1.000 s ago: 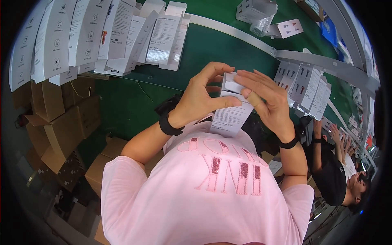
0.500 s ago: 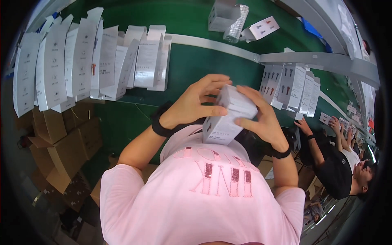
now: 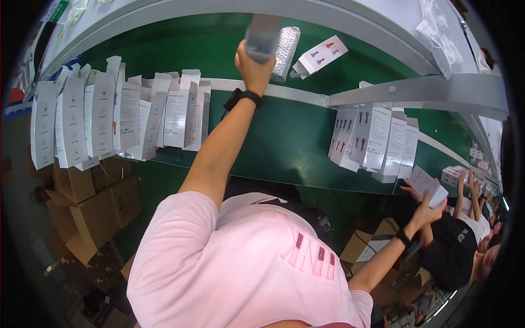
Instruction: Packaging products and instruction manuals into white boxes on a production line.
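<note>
My left hand [image 3: 255, 70] is stretched far out over the green bench, its fingers wrapped round a grey, box-shaped block [image 3: 262, 41] that is blurred by motion. Right beside that block lies a bubble-wrapped bundle [image 3: 286, 53]. Out to the right, my right hand [image 3: 425, 214] grips a closed white carton [image 3: 427, 185] by its near end. A co-worker's hand [image 3: 411, 189] is close to the carton's left side; whether it touches cannot be made out.
Tall white cartons with raised flaps [image 3: 101, 117] stand in a row at the left. More white cartons [image 3: 374, 139] stand at the right. A printed carton [image 3: 322, 56] lies behind the metal rail [image 3: 273, 92]. Brown cardboard boxes [image 3: 90, 208] are stacked low at the left.
My hands have parted from the white carton held before my chest. The right has carried it to the co-worker's side; the left has reached forward and taken hold of the grey block.
</note>
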Available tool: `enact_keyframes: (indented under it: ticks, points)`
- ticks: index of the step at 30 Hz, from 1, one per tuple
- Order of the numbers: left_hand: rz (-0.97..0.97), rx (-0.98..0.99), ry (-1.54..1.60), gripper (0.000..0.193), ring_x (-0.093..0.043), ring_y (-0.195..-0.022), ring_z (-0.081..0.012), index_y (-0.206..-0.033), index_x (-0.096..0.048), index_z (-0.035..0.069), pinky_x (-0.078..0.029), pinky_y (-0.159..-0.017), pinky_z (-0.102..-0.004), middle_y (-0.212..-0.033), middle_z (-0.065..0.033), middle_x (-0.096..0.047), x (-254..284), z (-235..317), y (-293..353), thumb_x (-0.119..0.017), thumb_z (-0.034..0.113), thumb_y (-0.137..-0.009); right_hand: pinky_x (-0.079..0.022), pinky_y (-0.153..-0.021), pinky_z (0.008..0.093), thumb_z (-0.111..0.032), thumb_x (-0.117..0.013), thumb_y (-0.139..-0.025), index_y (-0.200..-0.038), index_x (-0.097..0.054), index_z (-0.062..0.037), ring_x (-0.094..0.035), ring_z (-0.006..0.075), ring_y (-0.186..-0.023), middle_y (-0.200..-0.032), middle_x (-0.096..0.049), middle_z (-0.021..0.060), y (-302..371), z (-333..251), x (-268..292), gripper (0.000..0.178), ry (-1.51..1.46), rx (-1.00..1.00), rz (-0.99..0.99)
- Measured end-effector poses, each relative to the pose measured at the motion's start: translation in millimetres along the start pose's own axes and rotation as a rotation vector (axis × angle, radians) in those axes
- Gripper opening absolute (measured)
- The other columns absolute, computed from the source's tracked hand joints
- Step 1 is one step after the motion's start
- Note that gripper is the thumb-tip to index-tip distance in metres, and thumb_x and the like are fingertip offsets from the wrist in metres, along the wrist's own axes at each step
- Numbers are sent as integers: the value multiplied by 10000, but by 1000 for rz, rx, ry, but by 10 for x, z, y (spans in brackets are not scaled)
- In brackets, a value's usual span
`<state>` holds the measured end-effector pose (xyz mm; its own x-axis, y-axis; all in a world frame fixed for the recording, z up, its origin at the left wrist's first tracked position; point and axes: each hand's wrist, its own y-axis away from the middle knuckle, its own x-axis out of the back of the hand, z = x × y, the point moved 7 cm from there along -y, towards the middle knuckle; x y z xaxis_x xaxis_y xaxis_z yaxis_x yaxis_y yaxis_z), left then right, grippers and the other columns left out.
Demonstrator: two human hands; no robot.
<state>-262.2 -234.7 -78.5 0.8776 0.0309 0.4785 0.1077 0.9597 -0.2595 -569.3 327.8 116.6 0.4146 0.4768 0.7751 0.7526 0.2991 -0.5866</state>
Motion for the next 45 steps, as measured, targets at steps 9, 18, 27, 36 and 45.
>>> enact_keyframes:
  ticks: [9, 18, 27, 36, 45]
  points:
    - [-367, -82, -31, 959, -497, -1144, -390, -1368, -243, -38, -449, -924, -414, -1277, -275, -434, 1155, 576, 576, -801, 293, -662, -556, -663, 369, -292, -802, -736, -1358, -359, 33, -618, 286, -938, -1207, -540, 235, 338, 2292, -2055, 830, -280, -521, -395]
    - [-451, -212, -728, 1058, -257, -1286, -500, -1439, -188, -51, -243, -1074, -552, -1402, -344, -265, 1191, 176, 952, -777, 430, -703, -381, -1018, 367, -404, -737, -788, -1348, -358, 118, -453, 301, -1248, -1336, -455, 279, 142, 1865, -1730, 854, 57, -348, -466]
    - [-436, 241, -371, 1162, -430, -1223, -435, -1474, -85, 9, -390, -1009, -454, -1322, -289, -427, -758, -392, -510, -801, 385, -640, -479, -825, 272, -154, -620, -911, -1133, -593, 42, -611, 169, -925, -1026, -633, 122, 238, -1935, -142, 297, -381, -130, -576]
    - [-263, 393, 613, 810, -584, -1068, -281, -1381, -302, 77, -498, -895, -401, -1195, -158, -565, -280, -648, -533, -751, 194, -716, -488, -720, 279, -59, -691, -787, -1227, -565, -26, -606, 149, -770, -941, -645, 74, 680, -3938, -870, 458, -760, 82, -951]
    - [-596, 1078, 1453, 609, -632, -919, -217, -1226, -521, 4, -521, -821, -353, -1030, -118, -626, 1315, 427, 749, -549, 506, -882, -307, -1051, 535, -419, -747, -699, -1420, -363, -145, -351, 460, -1289, -1429, -276, 305, 993, -4560, -2966, 862, -219, 332, -553]
